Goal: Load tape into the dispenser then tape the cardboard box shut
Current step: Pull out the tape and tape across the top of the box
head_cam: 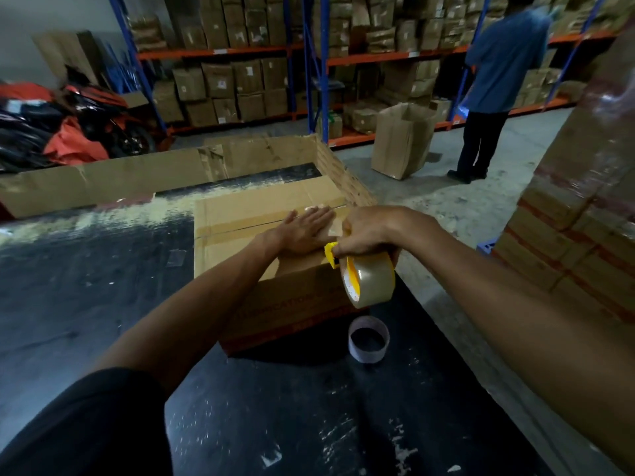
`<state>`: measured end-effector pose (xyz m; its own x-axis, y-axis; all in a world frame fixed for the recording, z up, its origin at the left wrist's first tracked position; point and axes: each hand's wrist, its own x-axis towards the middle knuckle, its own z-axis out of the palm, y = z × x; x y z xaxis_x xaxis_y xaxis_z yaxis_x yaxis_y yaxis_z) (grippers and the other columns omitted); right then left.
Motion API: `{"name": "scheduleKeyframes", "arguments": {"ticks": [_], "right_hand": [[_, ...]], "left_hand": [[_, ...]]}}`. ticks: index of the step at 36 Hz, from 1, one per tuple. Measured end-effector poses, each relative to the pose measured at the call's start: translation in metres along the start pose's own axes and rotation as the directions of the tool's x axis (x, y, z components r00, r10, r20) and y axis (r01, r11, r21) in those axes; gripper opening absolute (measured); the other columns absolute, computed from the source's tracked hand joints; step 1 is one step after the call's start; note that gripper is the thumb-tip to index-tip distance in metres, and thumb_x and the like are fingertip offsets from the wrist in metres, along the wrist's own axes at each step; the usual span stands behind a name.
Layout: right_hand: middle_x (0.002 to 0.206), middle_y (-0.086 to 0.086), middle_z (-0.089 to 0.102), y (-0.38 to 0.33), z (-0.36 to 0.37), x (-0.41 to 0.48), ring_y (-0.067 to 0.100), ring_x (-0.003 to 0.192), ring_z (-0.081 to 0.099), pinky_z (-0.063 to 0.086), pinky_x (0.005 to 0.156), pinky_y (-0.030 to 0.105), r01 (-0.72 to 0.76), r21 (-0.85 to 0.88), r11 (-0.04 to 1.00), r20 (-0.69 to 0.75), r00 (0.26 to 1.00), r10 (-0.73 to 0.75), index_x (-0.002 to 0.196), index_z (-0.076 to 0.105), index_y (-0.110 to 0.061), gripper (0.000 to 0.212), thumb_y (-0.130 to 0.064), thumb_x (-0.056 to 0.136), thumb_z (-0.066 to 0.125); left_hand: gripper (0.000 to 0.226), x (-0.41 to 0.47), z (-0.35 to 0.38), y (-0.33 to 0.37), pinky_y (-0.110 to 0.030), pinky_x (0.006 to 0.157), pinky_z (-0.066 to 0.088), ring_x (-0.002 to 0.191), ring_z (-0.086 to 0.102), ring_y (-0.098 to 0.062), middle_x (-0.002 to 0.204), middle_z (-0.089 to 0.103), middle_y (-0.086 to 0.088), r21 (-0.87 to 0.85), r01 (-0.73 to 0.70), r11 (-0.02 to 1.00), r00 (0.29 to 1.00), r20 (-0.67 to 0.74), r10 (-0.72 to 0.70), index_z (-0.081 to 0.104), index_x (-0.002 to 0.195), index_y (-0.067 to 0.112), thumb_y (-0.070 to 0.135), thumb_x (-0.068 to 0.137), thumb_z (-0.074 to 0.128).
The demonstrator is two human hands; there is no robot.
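An empty tape core (368,339) stands on the dark worktop (309,424) in the lower centre of the frame, just beside the near face of the cardboard box (261,218). Knocking it is a minor risk.

Your right hand (369,231) is closed around the yellow dispenser (331,254), with the tape roll (369,281) hanging past the box's near right corner. If you tilt the dispenser, the strip may run off the seam or fail to cut cleanly.

Your left hand (304,228) lies open and flat on the box top, right of centre, beside the right hand. If you lift it early, the tape may wrinkle or the flaps may spring apart.
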<state>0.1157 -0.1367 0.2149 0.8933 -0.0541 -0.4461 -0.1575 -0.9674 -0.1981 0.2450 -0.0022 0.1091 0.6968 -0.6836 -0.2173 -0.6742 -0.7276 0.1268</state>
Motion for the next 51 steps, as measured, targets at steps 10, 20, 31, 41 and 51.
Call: {"name": "scheduleKeyframes", "arguments": {"ticks": [10,20,31,41,51], "right_hand": [[0.112,0.011,0.066,0.008,0.016,-0.018,0.024,0.088,0.064,0.050,0.063,0.033,0.057,-0.029,0.998,-0.083,0.995,-0.059,0.117,0.068,-0.012,0.051,-0.056,0.093,0.061],[0.113,0.010,0.064,0.015,0.019,-0.021,0.023,0.091,0.061,0.045,0.062,0.030,0.063,0.058,0.996,-0.105,0.993,-0.056,0.111,0.068,-0.013,0.047,-0.055,0.092,0.064],[0.086,0.003,0.055,0.005,0.041,-0.030,0.021,0.077,0.054,0.035,0.056,0.032,0.067,-0.025,0.997,-0.245,0.967,-0.071,0.097,0.060,-0.016,0.038,-0.051,0.086,0.066],[0.100,0.006,0.056,0.010,0.036,-0.029,0.023,0.087,0.052,0.030,0.054,0.029,0.082,-0.069,0.994,-0.219,0.971,-0.095,0.107,0.061,-0.016,0.042,-0.054,0.089,0.063],[0.106,0.011,0.067,0.032,0.042,0.003,0.026,0.088,0.066,0.055,0.066,0.033,-0.047,0.318,0.947,-0.006,0.999,0.051,0.113,0.068,-0.011,0.044,-0.048,0.091,0.065]], "left_hand": [[0.081,0.007,0.004,0.000,-0.051,0.128,-0.006,0.160,-0.008,-0.016,0.173,-0.008,0.008,0.009,0.042,0.999,0.999,-0.001,-0.042,-0.003,0.164,0.031,0.069,0.100,0.028],[0.072,0.008,0.019,-0.003,-0.052,0.128,-0.001,0.161,-0.002,-0.015,0.173,-0.001,0.011,0.014,0.036,0.999,0.994,-0.106,-0.035,0.003,0.164,0.035,0.068,0.102,0.020],[0.075,0.007,0.024,-0.006,-0.052,0.129,0.003,0.161,0.000,-0.016,0.173,0.000,0.009,0.062,0.020,0.998,0.987,-0.160,-0.010,0.003,0.164,0.034,0.069,0.099,0.016],[0.077,0.012,0.026,-0.010,-0.052,0.129,0.002,0.161,-0.001,-0.015,0.173,0.000,0.010,0.048,0.021,0.999,0.988,-0.152,-0.013,0.003,0.164,0.035,0.073,0.098,0.018],[0.078,0.014,0.028,-0.010,-0.051,0.128,0.002,0.161,0.003,-0.014,0.173,0.004,0.010,0.040,0.016,0.999,0.980,-0.197,-0.007,0.008,0.164,0.033,0.073,0.098,0.020]]}}
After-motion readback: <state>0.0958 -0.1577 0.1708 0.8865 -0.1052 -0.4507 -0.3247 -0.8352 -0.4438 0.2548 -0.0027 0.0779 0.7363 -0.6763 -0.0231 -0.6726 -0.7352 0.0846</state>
